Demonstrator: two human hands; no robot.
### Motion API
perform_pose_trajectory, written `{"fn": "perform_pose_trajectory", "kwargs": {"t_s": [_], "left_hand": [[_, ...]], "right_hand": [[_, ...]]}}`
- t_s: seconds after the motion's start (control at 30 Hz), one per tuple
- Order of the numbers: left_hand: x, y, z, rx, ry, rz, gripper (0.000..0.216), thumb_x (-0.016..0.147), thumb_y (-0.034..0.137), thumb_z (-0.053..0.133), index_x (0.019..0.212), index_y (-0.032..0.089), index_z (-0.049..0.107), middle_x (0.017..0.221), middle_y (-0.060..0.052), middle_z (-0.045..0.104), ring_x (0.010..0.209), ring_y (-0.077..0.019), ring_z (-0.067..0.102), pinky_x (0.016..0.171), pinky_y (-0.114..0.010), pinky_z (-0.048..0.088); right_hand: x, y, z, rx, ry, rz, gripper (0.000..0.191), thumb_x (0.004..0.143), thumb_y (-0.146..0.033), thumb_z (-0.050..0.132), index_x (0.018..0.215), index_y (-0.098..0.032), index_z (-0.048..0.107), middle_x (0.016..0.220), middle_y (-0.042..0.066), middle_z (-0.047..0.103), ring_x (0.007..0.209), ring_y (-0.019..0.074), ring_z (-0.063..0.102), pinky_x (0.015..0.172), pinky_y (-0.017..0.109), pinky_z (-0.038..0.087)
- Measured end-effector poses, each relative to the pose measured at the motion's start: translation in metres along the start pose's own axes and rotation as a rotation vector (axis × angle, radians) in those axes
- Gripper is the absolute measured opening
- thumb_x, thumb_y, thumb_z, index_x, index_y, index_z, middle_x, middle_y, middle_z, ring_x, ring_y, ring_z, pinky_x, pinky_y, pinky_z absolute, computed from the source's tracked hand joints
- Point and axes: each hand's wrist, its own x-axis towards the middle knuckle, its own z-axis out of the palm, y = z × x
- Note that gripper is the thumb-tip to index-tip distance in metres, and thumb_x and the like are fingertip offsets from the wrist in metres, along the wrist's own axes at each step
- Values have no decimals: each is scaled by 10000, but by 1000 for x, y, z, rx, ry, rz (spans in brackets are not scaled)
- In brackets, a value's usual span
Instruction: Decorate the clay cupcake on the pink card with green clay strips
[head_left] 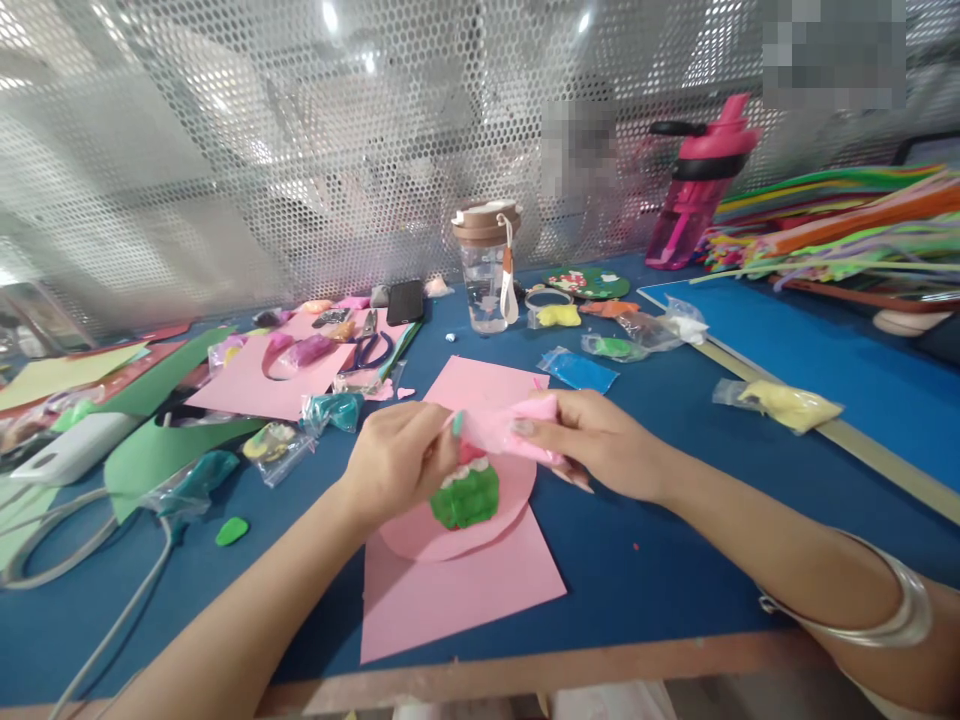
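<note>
Head view: grips pink packet [496,428] at both ends, above the middle of blue surface [660,580], back from the near edge. Pinches its left end in left hand [401,455], thumb brought down on curled fingers; clasps its right end in right hand [604,440], thumb on top, fingers beneath, little gap showing. Impossible to say how the hidden fingertips press underneath. Extends, along its long axis, from hand to hand, roughly parallel to the near edge: rightward of the left fingers, leftward of the right ones. Neither hand nearer, both touching. Directly below and slightly toward the near edge: green patch [466,498] on pink paper disc [412,535], over pink sheet [465,620], with near-left corner pointing to the near edge.
</note>
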Motion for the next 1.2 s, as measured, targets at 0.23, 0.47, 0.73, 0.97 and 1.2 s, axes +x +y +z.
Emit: {"fn": "perform_pose_trajectory", "kwargs": {"t_s": [0.23, 0.47, 0.73, 0.97, 1.2], "left_hand": [[-3, -16, -1, -219, 153, -476, 271, 872, 207, 445, 1102, 173, 583, 733, -13, 642, 613, -96, 582, 611, -214, 485], [-6, 2, 9, -272, 26, -212, 353, 852, 108, 427, 1161, 212, 560, 866, -35, 565, 770, -118, 549, 692, -254, 481], [-11, 15, 15, -341, -144, -96, 334, 864, 139, 431, 1161, 235, 550, 883, -45, 488, 780, -131, 513, 661, -270, 466], [-10, 14, 11, -336, -107, -121, 316, 864, 82, 385, 1134, 158, 531, 802, -36, 528, 718, -119, 510, 634, -239, 447], [-12, 13, 17, -258, -61, -95, 466, 890, 114, 339, 1353, 157, 304, 922, -77, 502, 842, -145, 509, 727, -276, 476]], "right_hand": [[21, 28, -35, -664, 578, -200, 127, 773, -224, 499, 857, -155, 566, 854, 80, 594, 799, 223, 570, 686, 347, 444], [16, 22, -16, -396, 532, -373, 259, 755, -282, 603, 992, -177, 587, 1059, 85, 587, 990, 221, 546, 887, 379, 421], [6, 3, 18, 257, -162, -62, 444, 769, -549, 557, 672, -124, 638, 627, 35, 640, 595, 134, 611, 627, 278, 505], [11, 13, 5, 315, 96, -94, 381, 720, -487, 652, 596, -128, 625, 512, 8, 579, 466, 96, 538, 490, 224, 443], [12, 13, 0, 324, 145, -44, 493, 814, -511, 529, 493, -182, 351, 373, -63, 350, 323, 71, 403, 368, 209, 373]]}}
